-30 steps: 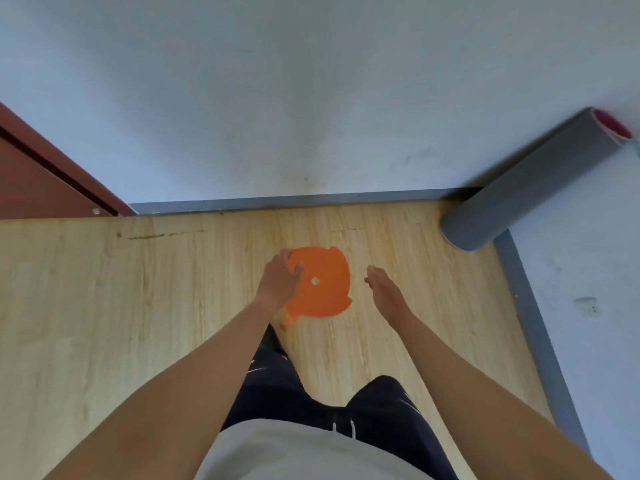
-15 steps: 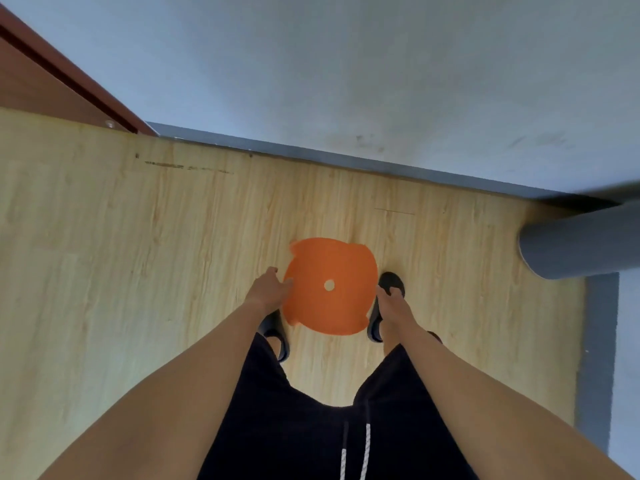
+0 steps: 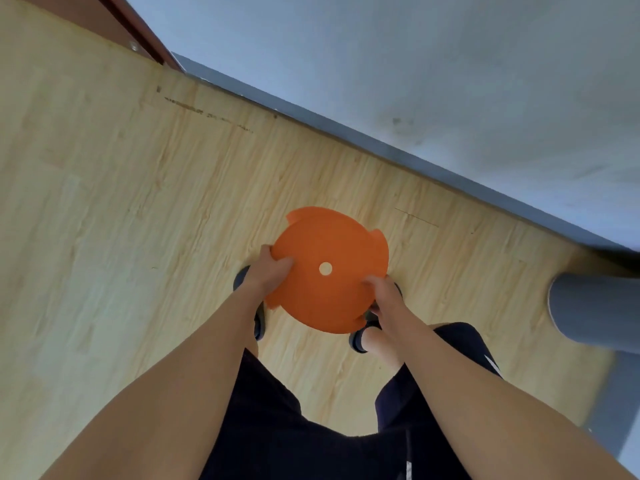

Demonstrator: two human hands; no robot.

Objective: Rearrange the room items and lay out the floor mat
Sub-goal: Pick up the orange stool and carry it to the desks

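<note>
Head view looks straight down on an orange round stool (image 3: 329, 271) held between two bare hands above a light wood floor (image 3: 114, 216). Its flat top faces the camera, with a small pale hole near the middle and notches cut into the rim. On the stool's near-left edge sits the left hand (image 3: 268, 273), thumb lying across the orange surface and fingers curled over the rim. Opposite it, the right hand (image 3: 382, 294) grips the near-right edge, thumb on top and fingers wrapped under, so the stool lies between both hands and just beyond them. Below the stool, dark slippers show on either side, the left slipper (image 3: 258, 323) partly hidden by the forearm and the right slipper (image 3: 360, 336) close under the right wrist. Dark shorts (image 3: 294, 427) fill the lower middle. A grey skirting board (image 3: 381, 150) runs diagonally under a pale wall (image 3: 415, 64), and a rolled grey mat (image 3: 595, 313) lies at the right edge, well apart from the stool. A reddish-brown door frame (image 3: 138, 32) cuts the upper left corner.
</note>
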